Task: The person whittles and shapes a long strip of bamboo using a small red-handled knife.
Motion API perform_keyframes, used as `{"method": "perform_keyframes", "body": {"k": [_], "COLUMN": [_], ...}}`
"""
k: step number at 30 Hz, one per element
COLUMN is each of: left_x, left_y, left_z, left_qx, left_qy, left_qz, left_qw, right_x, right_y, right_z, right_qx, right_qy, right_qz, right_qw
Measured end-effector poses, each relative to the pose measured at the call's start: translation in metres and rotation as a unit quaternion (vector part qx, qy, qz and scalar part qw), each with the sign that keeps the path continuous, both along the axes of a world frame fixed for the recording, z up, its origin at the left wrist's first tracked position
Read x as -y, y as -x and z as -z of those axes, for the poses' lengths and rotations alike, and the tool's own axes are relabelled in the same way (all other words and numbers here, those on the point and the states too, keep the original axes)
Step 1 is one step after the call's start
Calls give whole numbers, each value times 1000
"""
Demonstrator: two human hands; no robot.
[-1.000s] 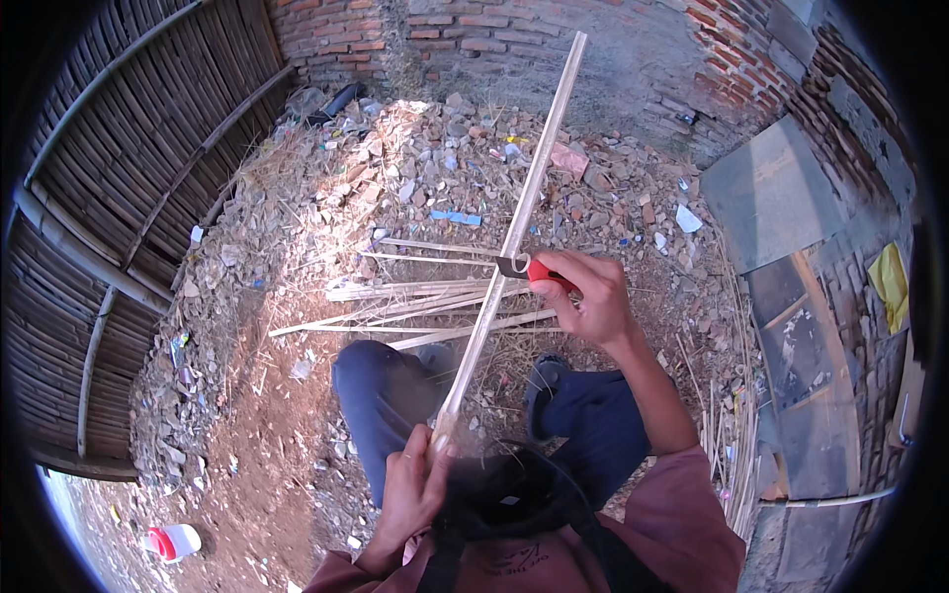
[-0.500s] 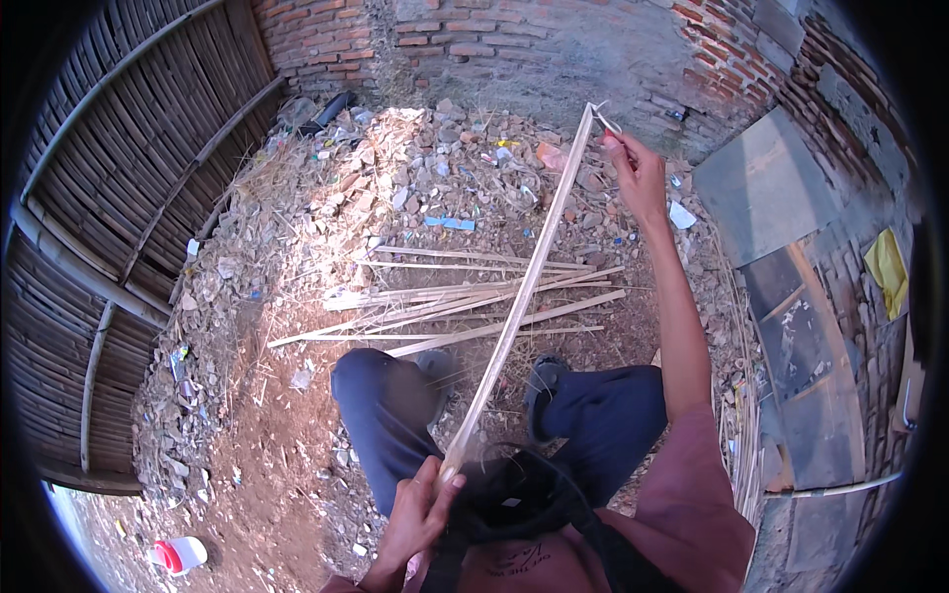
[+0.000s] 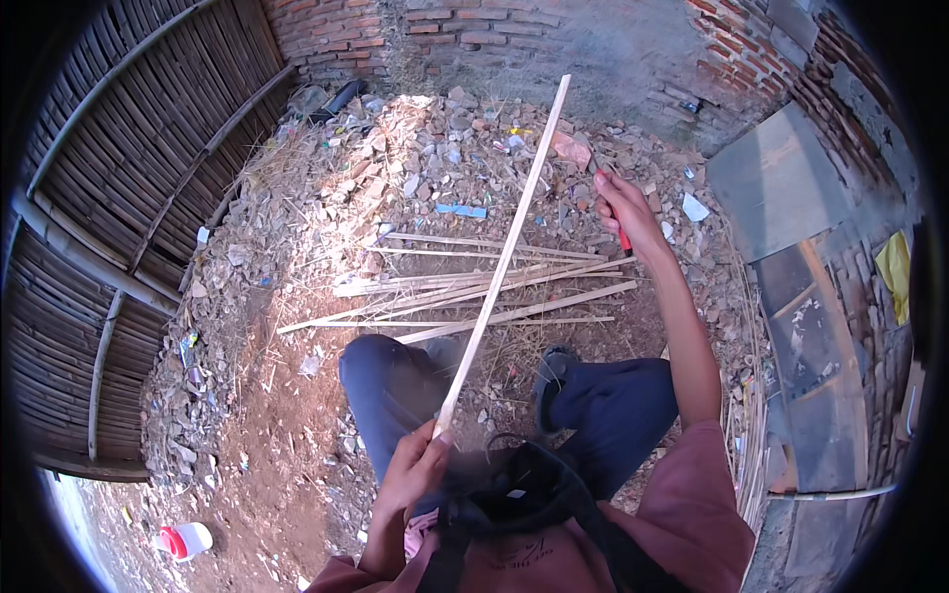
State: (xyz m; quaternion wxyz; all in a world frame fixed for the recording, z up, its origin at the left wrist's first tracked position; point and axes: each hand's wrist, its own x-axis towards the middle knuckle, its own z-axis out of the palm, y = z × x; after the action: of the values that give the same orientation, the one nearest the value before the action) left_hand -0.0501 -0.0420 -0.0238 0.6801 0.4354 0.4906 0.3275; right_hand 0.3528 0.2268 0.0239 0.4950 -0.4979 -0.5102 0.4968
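Strip [image 3: 509,239] in left fingers [image 3: 416,453], knife [image 3: 624,240] in right [image 3: 627,201]

Matt wooden strip [image 3: 508,250], knife handle [image 3: 624,239] perhaps plastic

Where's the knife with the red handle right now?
In the head view, the knife is gripped in the right hand, right of the long wooden strip in the left hand.

Bright daylight, a hard sunlit streak down the rubble [image 3: 427,170], softer shade around, fisheye curvature, black corners.
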Motion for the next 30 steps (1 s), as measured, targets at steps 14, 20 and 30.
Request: {"method": "perform_keyframes", "body": {"k": [14,20,30], "left_x": [-23,-40,-47], "left_y": [-35,-42,-52], "left_z": [-21,-12,-38], "left_qx": [-87,-92,-105], "left_qy": [-173,-191,-248], "left_qz": [37,24,-87], "left_qw": [980,977,959], "right_x": [98,104,112], "right_y": [99,90,84], "right_z": [-14,-16,-23], "right_qx": [-77,-108,-100], "right_qy": [-44,-55,-164], "right_qz": [-73,-73,-29], "right_qw": [993,990,981]}}
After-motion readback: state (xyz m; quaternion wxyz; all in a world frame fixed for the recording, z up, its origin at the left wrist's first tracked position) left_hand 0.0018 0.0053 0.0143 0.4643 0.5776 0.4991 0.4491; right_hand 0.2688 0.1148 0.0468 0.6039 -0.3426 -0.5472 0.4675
